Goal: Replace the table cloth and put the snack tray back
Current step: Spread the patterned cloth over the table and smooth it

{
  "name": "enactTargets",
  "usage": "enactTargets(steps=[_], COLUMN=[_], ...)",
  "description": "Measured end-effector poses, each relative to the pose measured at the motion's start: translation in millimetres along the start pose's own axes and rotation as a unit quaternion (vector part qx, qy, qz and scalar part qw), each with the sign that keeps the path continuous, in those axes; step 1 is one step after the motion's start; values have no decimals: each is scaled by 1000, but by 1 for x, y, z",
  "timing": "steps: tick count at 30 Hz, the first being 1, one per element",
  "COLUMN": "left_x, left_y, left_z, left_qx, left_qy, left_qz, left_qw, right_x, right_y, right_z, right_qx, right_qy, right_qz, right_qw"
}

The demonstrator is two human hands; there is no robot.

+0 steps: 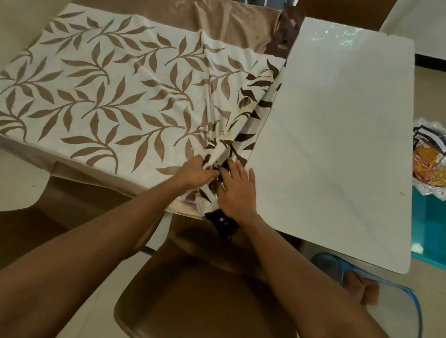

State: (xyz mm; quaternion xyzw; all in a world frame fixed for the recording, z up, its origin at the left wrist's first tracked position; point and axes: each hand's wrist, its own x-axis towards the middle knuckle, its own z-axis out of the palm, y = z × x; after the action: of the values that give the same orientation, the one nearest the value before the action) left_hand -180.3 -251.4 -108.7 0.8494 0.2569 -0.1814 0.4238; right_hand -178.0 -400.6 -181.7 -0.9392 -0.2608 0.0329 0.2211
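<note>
Hands meet at near table edge: left hand [198, 172] pinches bunched fold of tablecloth [110, 87], fingers closed on fabric; right hand [237, 190] lies flat beside it, fingers spread, pressing gathered cloth. Brown chair [203, 308] sits near, below arms. Leaf-print tablecloth covers left part of table, gathered in dark-patterned ridge down middle. Right part of table [341, 142] bare, white. Snack tray [443, 160], silver with scalloped rim, rests off table at right, on teal stool [439, 230]. Far chair backs beyond table.
</note>
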Motion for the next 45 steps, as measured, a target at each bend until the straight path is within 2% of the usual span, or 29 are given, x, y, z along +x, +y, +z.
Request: enactTargets(steps=[2,4,5,7,9,10,12,14,16,18,21,25,29,36,45], left_x=[-7,-12,-15,-15,-13,-9,5,20,33,39,36,24,-5,-57,-115], left_y=[-1,-6,-9,-12,-13,-14,-13,-9,-15,-22,-18,11,52,121,178], left_z=[12,22,25,27,28,29,31,36,50,65,87,127,200,304,406], left_qx=[100,244,296,317,305,293,238,216,281,341,363,363,353,365,362], left_qy=[22,53,54,59,106,151,230,211,162,166,194,177,166,144,102], left_qz=[91,206,229,244,257,264,240,183,143,140,177,199,204,217,195], left_qw=[991,946,926,915,911,907,913,936,935,915,894,893,898,894,906], right_x=[-1,-3,-2,8,29,42,71,96,109,109,87,54,6,-73,-156], right_y=[10,17,20,22,22,20,19,22,30,43,67,111,173,273,354], right_z=[-7,-17,-20,-31,-41,-47,-44,-33,-22,-15,-18,-40,-74,-126,-184], right_qx=[86,235,278,296,278,249,156,49,-31,-62,-62,-72,-87,-89,-73], right_qy=[32,97,135,206,243,235,150,36,-52,-47,21,39,42,0,-60], right_qz=[-13,32,73,157,185,160,78,12,-17,-40,-42,-29,-19,25,54], right_qw=[996,966,948,919,911,926,973,998,998,996,997,996,995,996,994])
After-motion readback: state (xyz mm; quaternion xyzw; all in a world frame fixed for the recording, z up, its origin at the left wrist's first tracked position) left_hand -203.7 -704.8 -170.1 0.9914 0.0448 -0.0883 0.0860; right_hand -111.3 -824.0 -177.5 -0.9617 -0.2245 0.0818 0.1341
